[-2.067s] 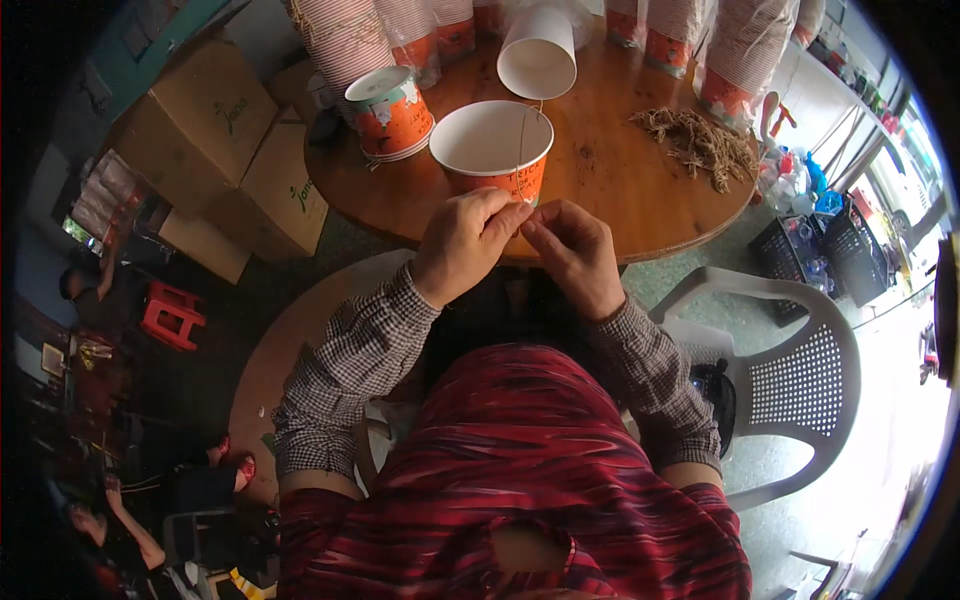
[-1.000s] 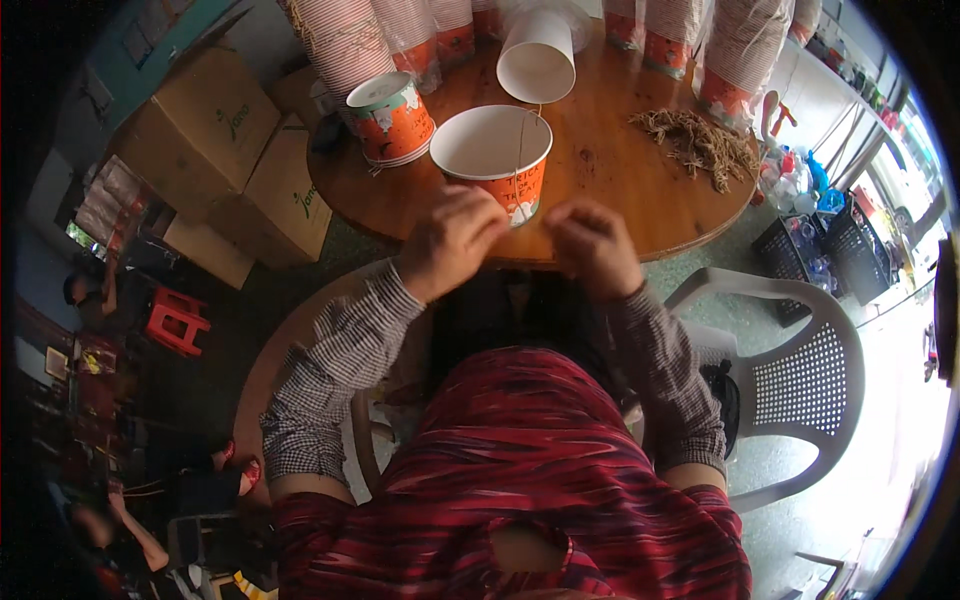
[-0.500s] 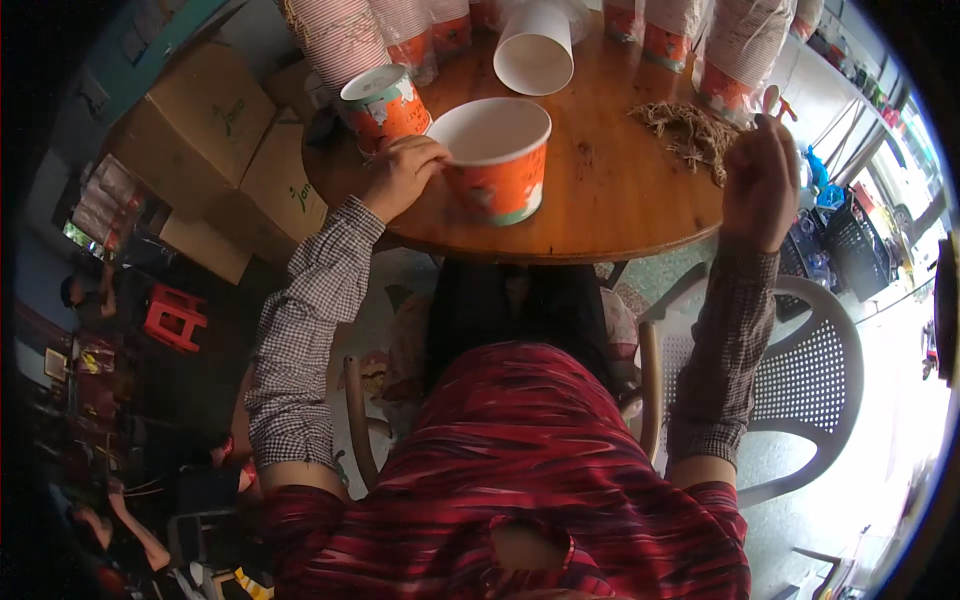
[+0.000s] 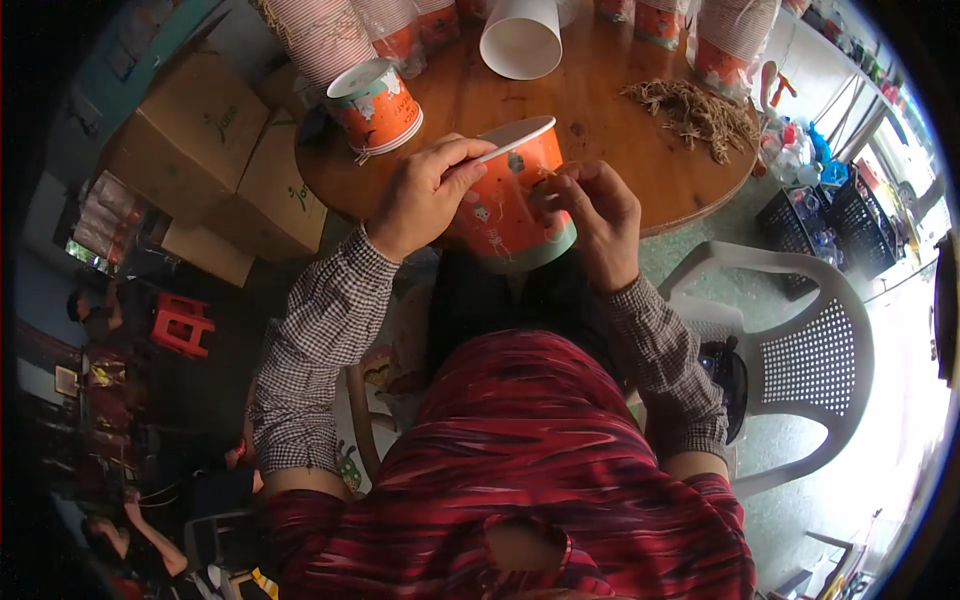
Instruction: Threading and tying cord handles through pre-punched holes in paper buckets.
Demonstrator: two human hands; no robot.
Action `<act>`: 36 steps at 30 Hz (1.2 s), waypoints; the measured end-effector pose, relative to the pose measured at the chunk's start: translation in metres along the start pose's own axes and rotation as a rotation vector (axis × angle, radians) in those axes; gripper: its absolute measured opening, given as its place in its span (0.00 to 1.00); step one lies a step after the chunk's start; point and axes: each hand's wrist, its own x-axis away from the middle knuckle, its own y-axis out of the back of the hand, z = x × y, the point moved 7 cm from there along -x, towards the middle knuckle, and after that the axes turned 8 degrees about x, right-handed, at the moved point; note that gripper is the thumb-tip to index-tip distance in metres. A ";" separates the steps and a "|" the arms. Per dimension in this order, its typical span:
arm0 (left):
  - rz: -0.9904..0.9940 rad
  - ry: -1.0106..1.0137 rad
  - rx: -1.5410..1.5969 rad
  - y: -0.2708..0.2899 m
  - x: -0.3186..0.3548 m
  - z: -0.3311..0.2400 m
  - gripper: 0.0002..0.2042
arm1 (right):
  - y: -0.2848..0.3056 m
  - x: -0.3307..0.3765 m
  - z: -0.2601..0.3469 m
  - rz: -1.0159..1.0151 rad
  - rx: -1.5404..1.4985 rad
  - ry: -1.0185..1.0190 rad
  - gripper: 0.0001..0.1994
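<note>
Paper cup (image 4: 515,200), orange with a teal band at its base, is tilted on its side over the near edge of the round wooden worktop (image 4: 610,110), held between both hands. The left hand (image 4: 420,195) grips its white rim, fingers clenched over the lip; the right hand (image 4: 595,215) pinches something thin against the cup's side, too small to make out. In my judgement the thin wall could buckle or the rim crease if the left grip tightens, and the cup, hanging partly past the edge, could slip into the lap if either hand lets go. A printed cup with a string loop (image 4: 375,105) stands near the left hand; a pile of brown fibre strands (image 4: 690,110) lies well apart on the right. Half a second ago the cup stood upright on the worktop, only the left hand on it, the right hand away by the fibres.
</note>
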 end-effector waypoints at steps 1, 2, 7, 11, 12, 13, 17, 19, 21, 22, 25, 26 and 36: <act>0.012 -0.010 0.058 -0.001 0.000 -0.002 0.09 | 0.001 0.002 -0.003 -0.037 0.062 -0.052 0.05; 0.014 -0.008 0.058 -0.002 0.000 -0.001 0.09 | 0.002 0.002 -0.004 -0.039 0.061 -0.052 0.05; 0.072 0.264 0.263 -0.002 0.003 0.022 0.12 | 0.005 0.000 -0.014 -0.071 -0.055 -0.077 0.05; 0.067 0.243 0.354 -0.005 0.000 0.022 0.12 | 0.004 0.004 -0.012 -0.021 0.052 -0.058 0.05; 0.037 0.298 0.422 -0.005 0.000 0.023 0.13 | 0.001 0.005 -0.008 0.003 0.092 0.002 0.04; 0.006 0.353 0.490 -0.004 0.000 0.026 0.13 | -0.002 0.005 -0.005 0.028 0.131 0.063 0.04; -0.013 0.383 0.450 -0.006 0.000 0.023 0.13 | 0.000 0.007 -0.012 0.051 0.142 0.158 0.03; -0.018 0.427 0.309 -0.012 0.003 0.016 0.12 | -0.001 0.008 -0.018 0.101 0.210 0.220 0.03; -0.021 0.394 0.265 -0.019 0.006 0.017 0.11 | 0.001 0.008 -0.028 0.120 0.133 0.167 0.03; -0.022 0.366 0.260 -0.021 0.004 0.023 0.11 | 0.002 0.006 -0.031 0.134 0.250 0.177 0.03; -0.001 0.411 0.315 -0.027 0.001 0.050 0.12 | 0.004 0.005 -0.041 0.179 0.459 0.204 0.04; -0.007 0.454 0.318 -0.030 0.000 0.058 0.12 | 0.004 0.006 -0.045 0.215 0.551 0.225 0.05; 0.057 0.449 0.158 -0.046 -0.020 0.085 0.14 | -0.014 0.016 -0.036 0.224 0.639 0.295 0.06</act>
